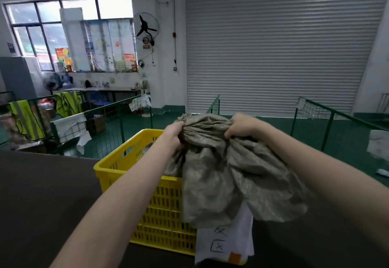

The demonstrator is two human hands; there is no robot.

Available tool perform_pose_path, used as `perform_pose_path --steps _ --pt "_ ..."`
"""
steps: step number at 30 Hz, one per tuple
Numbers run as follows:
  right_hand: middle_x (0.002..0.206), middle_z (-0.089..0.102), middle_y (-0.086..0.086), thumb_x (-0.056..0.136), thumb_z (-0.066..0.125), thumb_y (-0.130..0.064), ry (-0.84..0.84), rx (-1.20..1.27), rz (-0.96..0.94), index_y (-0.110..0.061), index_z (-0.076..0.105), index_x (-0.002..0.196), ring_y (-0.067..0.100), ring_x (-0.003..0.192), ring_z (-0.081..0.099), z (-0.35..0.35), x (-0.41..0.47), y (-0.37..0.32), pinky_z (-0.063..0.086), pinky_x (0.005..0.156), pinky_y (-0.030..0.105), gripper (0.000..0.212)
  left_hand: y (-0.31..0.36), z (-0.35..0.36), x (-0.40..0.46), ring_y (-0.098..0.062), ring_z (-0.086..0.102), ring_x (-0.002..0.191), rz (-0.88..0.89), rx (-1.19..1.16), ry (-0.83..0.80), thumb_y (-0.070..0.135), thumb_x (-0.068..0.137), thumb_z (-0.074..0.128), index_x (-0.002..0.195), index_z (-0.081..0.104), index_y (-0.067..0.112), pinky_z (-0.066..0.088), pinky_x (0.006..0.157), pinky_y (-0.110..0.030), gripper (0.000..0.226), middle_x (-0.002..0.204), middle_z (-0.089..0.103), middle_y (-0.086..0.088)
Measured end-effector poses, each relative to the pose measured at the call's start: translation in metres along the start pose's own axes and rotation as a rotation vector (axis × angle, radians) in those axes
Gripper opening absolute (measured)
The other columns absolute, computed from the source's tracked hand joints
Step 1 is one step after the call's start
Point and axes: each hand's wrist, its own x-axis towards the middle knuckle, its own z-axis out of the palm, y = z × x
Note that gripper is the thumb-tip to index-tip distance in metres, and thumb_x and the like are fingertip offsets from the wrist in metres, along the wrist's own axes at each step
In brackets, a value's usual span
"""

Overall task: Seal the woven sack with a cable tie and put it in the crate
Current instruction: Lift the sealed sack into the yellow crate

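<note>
A grey-olive woven sack [229, 175] hangs in the air over the near right part of a yellow slotted plastic crate [126, 169]. Its mouth is gathered into a bunch at the top. My left hand [173, 135] grips the bunched neck from the left. My right hand [242, 128] clutches the fabric just right of the neck. The sack's body droops over the crate's right side and hides that rim. No cable tie shows; the neck is covered by my fingers.
The crate stands on a dark table [42, 194]. A white sheet with handwritten marks [223, 242] hangs on the crate's front. Green wire fences [117, 116] enclose the green floor behind. A roller shutter [273, 47] fills the back wall.
</note>
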Motion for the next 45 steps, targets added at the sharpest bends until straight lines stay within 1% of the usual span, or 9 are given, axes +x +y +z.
perform_pose_path --steps 7,12,16,19,24,30,38,42,45 --pt "0.116 0.058 0.018 0.081 0.058 -0.022 0.294 -0.319 -0.055 -0.01 0.056 0.102 0.037 0.108 0.056 -0.007 0.034 -0.001 0.042 0.079 0.04 0.024 -0.006 -0.002 0.025 -0.034 0.052 0.12 0.142 0.216 0.11 0.029 0.093 0.05 0.149 -0.005 0.006 0.048 0.098 -0.045 0.082 0.138 0.046 -0.015" --pt "0.119 0.059 0.015 0.083 0.053 -0.013 0.63 -0.779 -0.271 -0.012 0.057 0.109 0.035 0.112 0.053 -0.02 0.059 -0.007 0.038 0.092 0.046 0.027 0.004 -0.006 0.043 -0.021 0.059 0.078 0.106 0.168 0.099 0.034 0.089 0.055 0.138 0.037 0.01 0.045 0.043 -0.023 0.057 0.117 0.059 -0.009" --pt "0.101 0.067 0.011 0.067 0.058 -0.012 0.823 -1.047 -0.301 -0.017 0.067 0.076 0.032 0.088 0.063 -0.04 0.076 -0.02 0.051 0.069 0.04 0.014 0.008 0.0 0.045 -0.018 0.058 0.07 0.057 0.067 0.014 0.035 0.091 0.057 0.114 0.054 0.014 0.048 0.048 -0.025 0.031 0.085 0.061 -0.007" --pt "0.098 0.064 0.012 0.067 0.06 -0.009 0.853 -0.901 -0.271 -0.015 0.065 0.085 0.033 0.085 0.061 -0.025 0.085 -0.011 0.05 0.071 0.043 0.02 0.003 -0.002 0.057 -0.021 0.06 0.084 0.118 0.016 0.05 0.027 0.09 0.058 0.136 0.037 0.011 0.05 0.044 -0.024 0.053 0.117 0.06 -0.013" --pt "0.129 0.042 0.015 0.076 0.063 -0.009 0.605 -0.432 -0.165 -0.016 0.044 0.124 0.037 0.118 0.042 0.048 0.088 0.029 0.041 0.088 0.054 0.052 -0.028 -0.021 0.063 -0.028 0.049 0.117 0.341 0.361 0.074 0.014 0.093 0.058 0.135 0.013 0.007 0.047 0.088 -0.036 0.062 0.131 0.044 -0.014" --pt "0.132 0.037 0.021 0.081 0.048 -0.002 0.188 -0.012 -0.077 -0.014 0.03 0.138 0.042 0.121 0.041 0.121 0.093 0.067 0.041 0.096 0.047 0.061 -0.068 -0.04 0.067 -0.035 0.056 0.117 0.687 1.041 -0.031 0.008 0.093 0.054 0.14 0.012 0.018 0.047 0.097 -0.044 0.063 0.132 0.052 -0.021" --pt "0.156 0.023 0.013 0.087 0.052 -0.026 -0.577 -0.213 0.067 -0.021 -0.017 0.149 0.035 0.139 0.03 0.158 0.098 0.089 0.029 0.113 0.045 0.092 -0.095 -0.023 0.066 -0.029 0.044 0.125 0.84 1.738 -0.213 0.028 0.089 0.056 0.146 0.016 0.024 0.034 0.101 -0.044 0.07 0.135 0.048 -0.008" --pt "0.15 0.033 0.014 0.082 0.06 -0.028 -0.534 -0.427 -0.077 -0.022 -0.003 0.151 0.034 0.132 0.039 0.147 0.102 0.083 0.036 0.108 0.046 0.093 -0.09 -0.03 0.077 -0.025 0.039 0.132 0.725 1.751 -0.306 0.035 0.088 0.057 0.146 0.012 0.033 0.023 0.11 -0.048 0.073 0.139 0.045 -0.005" --pt "0.148 0.032 0.019 0.086 0.057 -0.034 -0.107 -0.802 -0.282 -0.017 0.006 0.15 0.039 0.137 0.029 0.134 0.091 0.08 0.024 0.11 0.053 0.084 -0.084 -0.036 0.083 -0.025 0.041 0.129 0.755 1.802 -0.294 0.037 0.088 0.057 0.146 0.015 0.033 0.026 0.107 -0.046 0.072 0.136 0.047 -0.006"
